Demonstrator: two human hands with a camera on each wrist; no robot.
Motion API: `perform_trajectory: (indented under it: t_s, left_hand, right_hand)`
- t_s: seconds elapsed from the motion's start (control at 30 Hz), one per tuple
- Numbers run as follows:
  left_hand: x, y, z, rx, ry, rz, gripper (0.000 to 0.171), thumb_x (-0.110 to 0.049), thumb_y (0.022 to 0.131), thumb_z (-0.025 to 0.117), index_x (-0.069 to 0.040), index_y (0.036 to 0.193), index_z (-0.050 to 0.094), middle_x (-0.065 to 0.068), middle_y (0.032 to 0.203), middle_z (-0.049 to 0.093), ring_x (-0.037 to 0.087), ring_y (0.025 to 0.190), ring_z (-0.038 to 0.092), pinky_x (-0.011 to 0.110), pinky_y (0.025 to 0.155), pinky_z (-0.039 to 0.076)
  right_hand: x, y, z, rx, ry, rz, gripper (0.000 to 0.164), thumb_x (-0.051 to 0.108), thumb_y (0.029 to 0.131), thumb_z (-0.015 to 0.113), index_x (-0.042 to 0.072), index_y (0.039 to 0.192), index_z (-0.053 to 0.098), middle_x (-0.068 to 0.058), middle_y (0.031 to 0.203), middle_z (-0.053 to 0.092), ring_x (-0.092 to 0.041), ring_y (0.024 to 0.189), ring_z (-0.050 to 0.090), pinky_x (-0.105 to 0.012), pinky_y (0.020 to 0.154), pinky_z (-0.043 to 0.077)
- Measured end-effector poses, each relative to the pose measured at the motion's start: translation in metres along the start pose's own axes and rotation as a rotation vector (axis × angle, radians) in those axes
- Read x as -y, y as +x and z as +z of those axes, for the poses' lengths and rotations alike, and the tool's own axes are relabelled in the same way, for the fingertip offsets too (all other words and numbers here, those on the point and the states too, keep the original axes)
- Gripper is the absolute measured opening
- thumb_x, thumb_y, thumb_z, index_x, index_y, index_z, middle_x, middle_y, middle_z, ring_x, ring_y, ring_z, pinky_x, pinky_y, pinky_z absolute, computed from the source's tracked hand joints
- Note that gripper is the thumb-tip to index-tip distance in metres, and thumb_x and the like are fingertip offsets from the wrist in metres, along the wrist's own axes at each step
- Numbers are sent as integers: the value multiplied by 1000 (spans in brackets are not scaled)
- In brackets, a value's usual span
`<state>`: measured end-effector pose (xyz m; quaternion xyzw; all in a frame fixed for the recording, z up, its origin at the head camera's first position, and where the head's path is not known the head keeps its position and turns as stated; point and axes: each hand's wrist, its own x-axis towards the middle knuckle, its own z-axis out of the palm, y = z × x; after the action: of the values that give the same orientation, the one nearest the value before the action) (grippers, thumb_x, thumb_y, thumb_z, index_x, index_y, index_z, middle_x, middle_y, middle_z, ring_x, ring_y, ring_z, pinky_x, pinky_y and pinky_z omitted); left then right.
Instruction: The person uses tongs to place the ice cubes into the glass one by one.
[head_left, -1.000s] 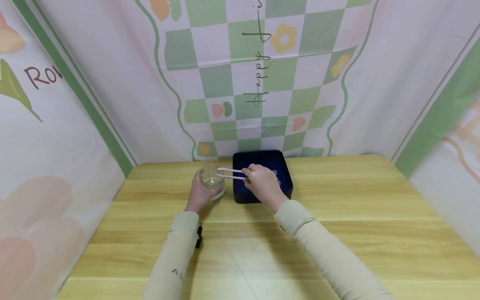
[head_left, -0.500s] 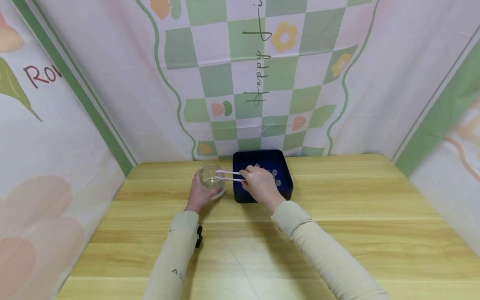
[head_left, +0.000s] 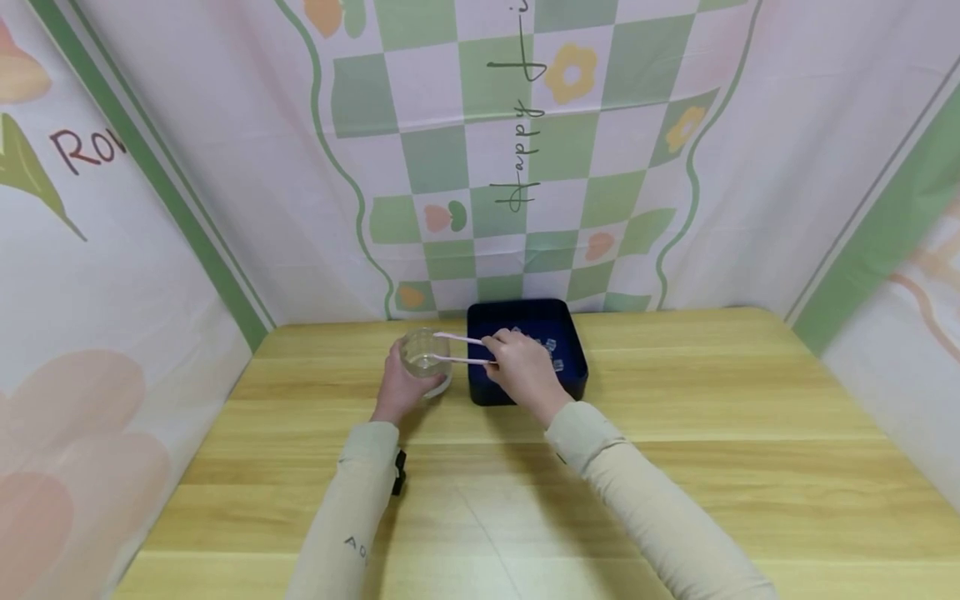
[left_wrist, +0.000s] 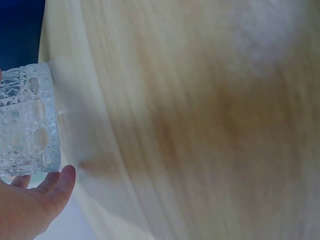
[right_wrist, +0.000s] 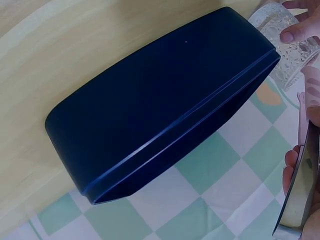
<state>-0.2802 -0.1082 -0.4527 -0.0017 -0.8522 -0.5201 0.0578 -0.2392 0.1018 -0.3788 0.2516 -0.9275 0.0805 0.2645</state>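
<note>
Nearest are two cream-coloured sleeves (head_left: 337,512), stretched forward above the light wooden worktop (head_left: 750,475). Beyond their cuffs, both hands are occupied. The right hand (head_left: 528,368) grasps a pair of slender pale pink tongs (head_left: 465,360), and these point to the left. The left hand (head_left: 399,387) is wrapped around a clear patterned glass tumbler (left_wrist: 30,120), with the thumb on its near side; whether the base sits fully on the worktop, I cannot tell.

What has just changed is the tongs: half a second ago their two tips were nearer together, and now they stand more widely apart at the mouth of the tumbler. For this work it means, in my judgement, that the tips are gripping nothing now. If a piece was let go inside, I cannot see it surely.

Just beside the tumbler stands the dark blue square tray (head_left: 489,395), partly covered by the right hand. Several small clear cubes (head_left: 558,365) lie in it. Farthest hangs the green-and-white checked cloth (head_left: 498,150).
</note>
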Motion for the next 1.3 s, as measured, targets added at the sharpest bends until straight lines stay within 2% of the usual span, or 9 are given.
perform_trajectory:
  t_s: [0.3,0.57,0.7,0.93,1.13,1.3]
  left_hand:
    - [-1,0,0,3,13,-23,100,-15,69,84,-4,148,23,24,145,36,40,134,39,56,113,33]
    - [-1,0,-1,4,30,-38,101,-16,69,84,-5,148,22,24,146,35,40,135,39,56,112,34]
    - [-2,-1,-1,10,25,-41,101,-17,70,83,-6,148,21,23,147,34,40,135,38,56,112,34]
    - [-4,-3,-3,13,8,-47,100,-16,70,83,-6,149,21,22,148,33,40,135,38,56,112,34]
    - [-2,-2,-1,14,16,-52,100,-17,71,83,-6,148,21,22,147,34,40,135,38,56,112,35]
    - [-1,-2,0,16,22,-58,100,-18,71,83,-7,148,21,22,147,34,40,134,39,56,111,35]
  right_hand:
    - [-14,-5,-6,19,5,74,35,19,76,79,5,107,71,-9,97,70,-22,81,67,-33,65,59]
    - [-42,-10,-18,86,9,151,38,17,74,79,1,108,70,-14,98,70,-28,82,67,-38,63,57]
    - [-59,-14,-23,133,33,205,34,13,73,76,-2,103,70,-17,93,67,-30,79,66,-41,64,56]
    - [-79,-20,-38,268,-13,299,19,11,72,71,2,89,69,-15,82,67,-31,72,65,-43,56,52]
    - [-88,-27,-45,331,-42,337,11,10,70,74,3,72,65,-13,75,64,-32,69,63,-45,56,51]
    - [-92,-29,-46,373,-66,335,13,9,70,75,3,69,64,-13,75,64,-32,71,63,-46,57,53]
